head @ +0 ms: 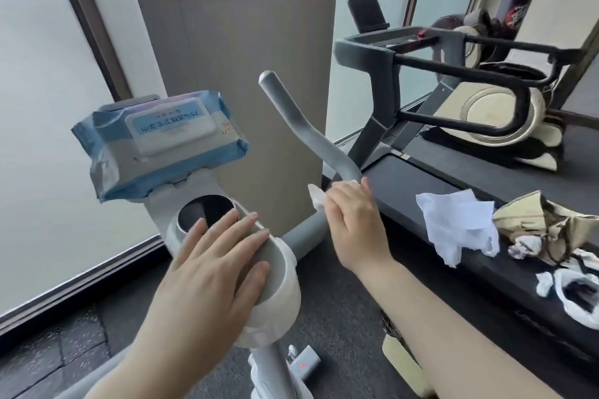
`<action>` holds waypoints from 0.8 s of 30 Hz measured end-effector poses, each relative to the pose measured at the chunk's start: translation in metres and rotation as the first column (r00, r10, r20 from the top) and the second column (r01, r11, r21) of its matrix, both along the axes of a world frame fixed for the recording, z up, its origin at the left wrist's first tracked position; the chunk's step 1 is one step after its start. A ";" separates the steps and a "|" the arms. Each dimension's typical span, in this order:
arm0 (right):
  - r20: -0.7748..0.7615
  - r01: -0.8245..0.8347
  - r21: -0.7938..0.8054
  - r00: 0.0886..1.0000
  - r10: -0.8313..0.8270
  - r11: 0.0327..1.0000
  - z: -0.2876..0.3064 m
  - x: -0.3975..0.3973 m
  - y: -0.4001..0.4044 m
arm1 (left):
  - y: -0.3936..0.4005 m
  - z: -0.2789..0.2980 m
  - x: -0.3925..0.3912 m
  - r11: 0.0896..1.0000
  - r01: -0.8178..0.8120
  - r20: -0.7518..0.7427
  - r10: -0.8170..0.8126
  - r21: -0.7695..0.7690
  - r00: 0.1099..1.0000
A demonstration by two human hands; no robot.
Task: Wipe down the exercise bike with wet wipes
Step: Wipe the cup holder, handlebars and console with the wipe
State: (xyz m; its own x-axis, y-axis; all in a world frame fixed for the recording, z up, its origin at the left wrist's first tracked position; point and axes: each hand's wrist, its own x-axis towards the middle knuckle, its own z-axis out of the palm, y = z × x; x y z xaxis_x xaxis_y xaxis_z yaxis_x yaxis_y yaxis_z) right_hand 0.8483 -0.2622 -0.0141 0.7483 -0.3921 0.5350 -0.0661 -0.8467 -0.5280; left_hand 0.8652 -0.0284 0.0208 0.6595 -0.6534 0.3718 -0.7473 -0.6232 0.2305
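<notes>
Centre left of frame: we note a blue pack of wet wipes (158, 142), flip lid closed, lying on the tablet ledge of the exercise bike (282, 272), just above the round black display (207, 212).

Lower centre-left: our left hand (210, 272) lies flat on the white console housing, fingers (240, 230) straight and slightly spread, their tips reaching the display's rim; it holds nothing.

Centre: the grey right handlebar (301, 126) rises from the housing and curves toward upper centre. Our right hand (353, 223) is wrapped around this bar at its lower bend, fingers curled over a white wet wipe (317, 196) pressed against the bar; a fold of the wipe shows at the hand's upper left edge.

Right of frame: a treadmill (421, 185) stands beside the bike. On its dark deck lie a crumpled white wipe (460, 223), then a crumpled beige paper bag (547, 223), and below it a white plastic bag (573, 298) with dark contents.

Bottom centre: a small grey device (303, 366) with a red light sits on the floor.
</notes>
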 end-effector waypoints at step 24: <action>-0.625 0.086 -0.379 0.711 -0.324 0.921 0.061 0.125 -0.042 | -0.012 -0.019 0.012 0.996 0.061 0.195 -0.048 -0.062 0.980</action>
State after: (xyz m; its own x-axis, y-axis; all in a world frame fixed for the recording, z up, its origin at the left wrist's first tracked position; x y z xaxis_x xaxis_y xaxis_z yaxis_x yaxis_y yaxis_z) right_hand 0.9734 -0.3040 0.0472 0.8717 -0.4879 0.0465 -0.4885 -0.8726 0.0021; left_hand 0.8774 -0.0402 0.0018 0.5350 -0.6558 0.5327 -0.8144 -0.5681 0.1186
